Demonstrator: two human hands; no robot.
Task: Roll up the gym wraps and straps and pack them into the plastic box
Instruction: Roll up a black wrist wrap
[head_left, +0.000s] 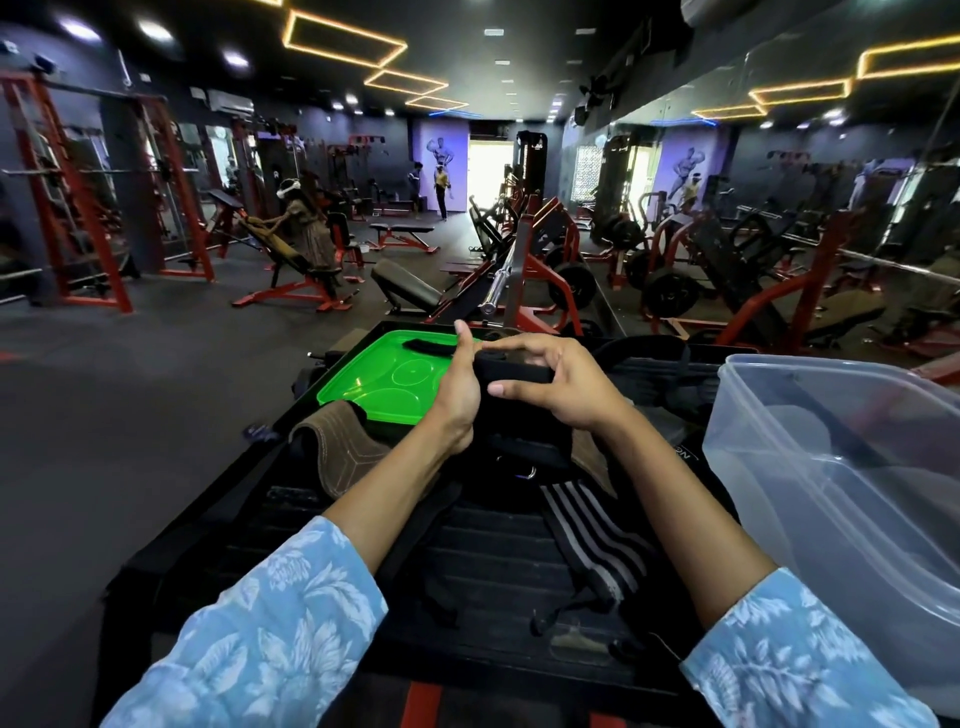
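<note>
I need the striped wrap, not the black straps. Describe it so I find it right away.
Start at the clear plastic box on the right and look left to the dark bench top. The striped wrap lies there between the forearms, below the hands. Alone in that dark heap, it carries grey and black lengthwise stripes.

sleeves: light blue | white leaf print | forearms bare

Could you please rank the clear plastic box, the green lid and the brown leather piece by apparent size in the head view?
1. Clear plastic box, though nearness inflates it.
2. Green lid.
3. Brown leather piece, partly hidden by the left hand's forearm.
</note>
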